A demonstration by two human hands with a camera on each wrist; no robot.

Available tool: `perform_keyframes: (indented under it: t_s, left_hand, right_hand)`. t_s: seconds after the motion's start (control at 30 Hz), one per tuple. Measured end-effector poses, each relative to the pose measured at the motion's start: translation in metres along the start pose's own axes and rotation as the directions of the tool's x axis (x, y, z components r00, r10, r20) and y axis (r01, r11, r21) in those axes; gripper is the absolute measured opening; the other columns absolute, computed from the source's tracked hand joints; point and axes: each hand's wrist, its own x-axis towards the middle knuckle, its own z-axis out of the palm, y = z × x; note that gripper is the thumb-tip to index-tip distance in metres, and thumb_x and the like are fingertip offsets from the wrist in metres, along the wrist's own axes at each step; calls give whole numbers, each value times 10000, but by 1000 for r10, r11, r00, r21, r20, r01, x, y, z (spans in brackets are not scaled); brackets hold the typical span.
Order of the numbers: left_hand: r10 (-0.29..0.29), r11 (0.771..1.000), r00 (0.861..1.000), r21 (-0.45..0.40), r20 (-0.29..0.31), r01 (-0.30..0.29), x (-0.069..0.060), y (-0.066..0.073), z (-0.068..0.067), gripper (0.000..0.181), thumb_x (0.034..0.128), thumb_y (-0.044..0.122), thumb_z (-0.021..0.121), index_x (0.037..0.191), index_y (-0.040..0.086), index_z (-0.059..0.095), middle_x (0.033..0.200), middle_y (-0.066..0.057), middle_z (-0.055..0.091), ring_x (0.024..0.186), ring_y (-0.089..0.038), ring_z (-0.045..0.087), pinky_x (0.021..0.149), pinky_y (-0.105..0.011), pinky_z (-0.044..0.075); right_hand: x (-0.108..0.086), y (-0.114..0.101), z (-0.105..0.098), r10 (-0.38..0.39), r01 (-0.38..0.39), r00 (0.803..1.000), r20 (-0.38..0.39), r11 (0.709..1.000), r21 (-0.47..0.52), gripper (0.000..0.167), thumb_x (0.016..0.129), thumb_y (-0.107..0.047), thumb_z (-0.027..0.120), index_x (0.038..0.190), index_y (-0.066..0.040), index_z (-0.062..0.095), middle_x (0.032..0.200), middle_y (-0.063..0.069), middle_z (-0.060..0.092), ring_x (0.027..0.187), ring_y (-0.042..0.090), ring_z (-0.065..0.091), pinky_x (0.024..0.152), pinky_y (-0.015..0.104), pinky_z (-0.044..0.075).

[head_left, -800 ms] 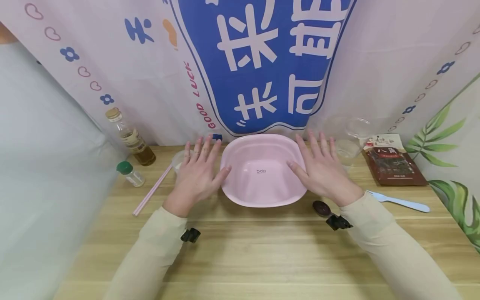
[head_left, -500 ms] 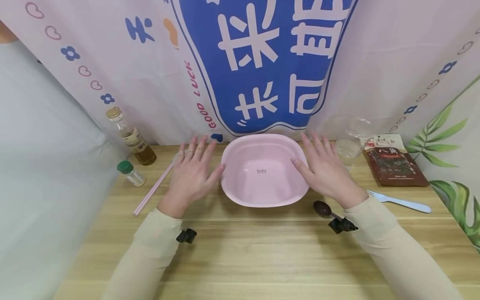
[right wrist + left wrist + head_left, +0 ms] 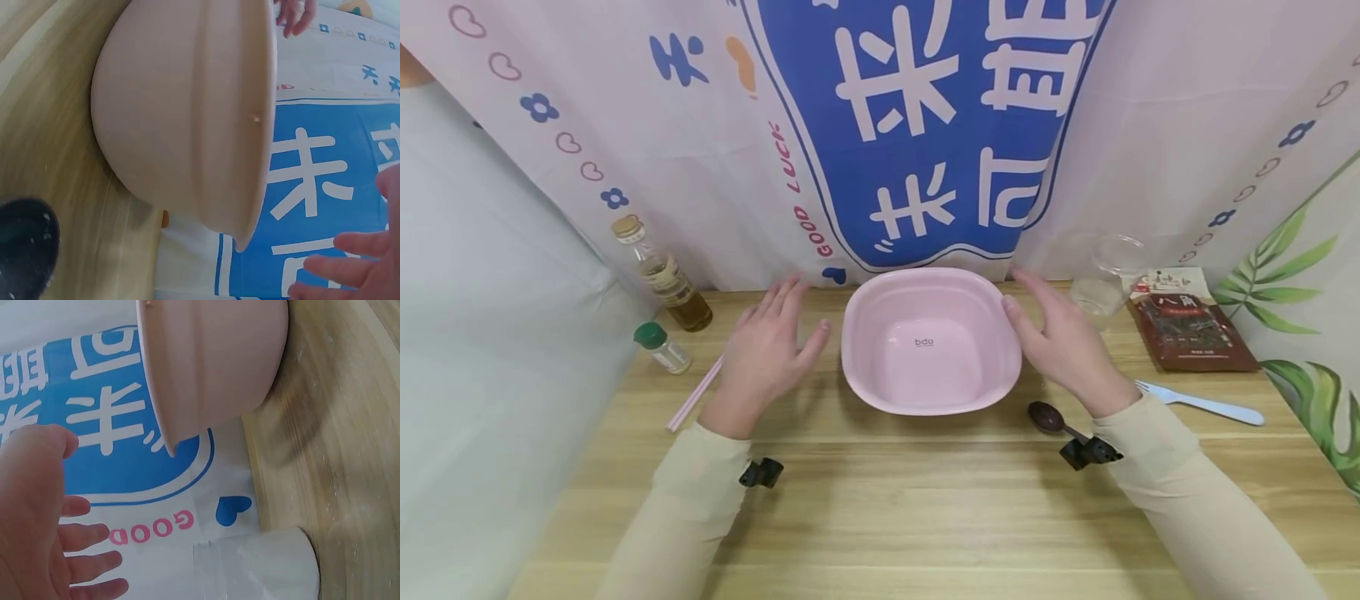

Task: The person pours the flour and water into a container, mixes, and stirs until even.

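Observation:
A pink basin (image 3: 923,358) stands on the wooden table near its back edge. To its left hovers my left hand (image 3: 762,358), fingers loosely extended, holding nothing; in the left wrist view that hand (image 3: 37,519) is apart from the basin (image 3: 212,362). Under and behind it a clear container (image 3: 262,569) shows in the same view. On the other side, my right hand (image 3: 1063,346) is beside the basin's right rim, its thumb near the edge. From the right wrist, a gap separates the basin (image 3: 181,106) from the right hand's fingers (image 3: 350,269).
An oil bottle (image 3: 670,287), a green-capped jar (image 3: 662,347) and pink chopsticks (image 3: 695,400) are on the left. To the right are a dark spoon (image 3: 1047,417), a clear cup (image 3: 1097,296), a brown packet (image 3: 1195,333) and a light blue fork (image 3: 1213,407). A printed cloth (image 3: 917,150) hangs behind.
My left hand has moved left, away from the basin. My right hand has shifted slightly right, and its thumb is no longer over the basin's inside. The basin stays nearly where it was.

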Motion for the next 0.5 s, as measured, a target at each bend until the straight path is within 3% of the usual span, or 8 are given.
perform_keyframes:
  t_s: [0.07,0.17,0.27,0.33,0.4,0.5]
  left_hand:
    - [12,1000,998,-10,-59,-13,-1,-4,0,677,1067,484,529,1542,5,489,1583,-247,564,1436,-455,579,1107,-663,514]
    - [32,999,988,-12,-152,-34,-2,-9,0,618,1042,441,571,1472,-3,544,1370,-263,713,1152,-456,737,941,-623,594]
    - [57,998,969,0,-242,-58,-4,-15,1,563,1021,399,591,1407,-12,593,1035,-268,788,792,-452,737,738,-581,594]
    - [71,997,955,10,-287,-71,-5,-18,1,532,1017,380,588,1369,-17,614,876,-250,772,667,-438,691,636,-560,560]
    - [79,997,944,21,-321,-76,-7,-22,1,501,1014,365,582,1331,-19,630,843,-230,775,608,-424,665,581,-543,531]
    - [69,998,936,18,-346,-67,-8,-29,1,464,1016,349,585,1292,-19,643,925,-207,804,625,-426,681,576,-537,534]
  right_hand:
    - [-1,2,0,5,-4,1000,-25,998,62,589,1138,-411,485,1583,-25,501,1608,254,533,1485,491,503,1219,673,405]
    - [-2,5,-1,22,-16,999,-38,989,145,523,1130,-346,519,1526,-7,558,1556,260,583,1444,488,539,1200,672,423]
    - [-2,9,0,50,-43,998,-28,978,205,469,1130,-309,525,1483,-10,599,1518,244,619,1406,469,566,1174,678,441]
    - [-2,13,2,62,-54,998,-26,969,240,436,1132,-280,530,1454,-1,623,1477,244,647,1364,453,600,1145,651,474]
    - [-1,18,4,71,-61,997,-30,961,269,404,1131,-246,536,1427,5,645,1438,244,672,1309,426,636,1107,561,516]
    - [0,26,7,80,-64,996,-40,952,299,367,1127,-204,545,1386,21,676,1378,247,705,1222,350,675,1029,297,528]
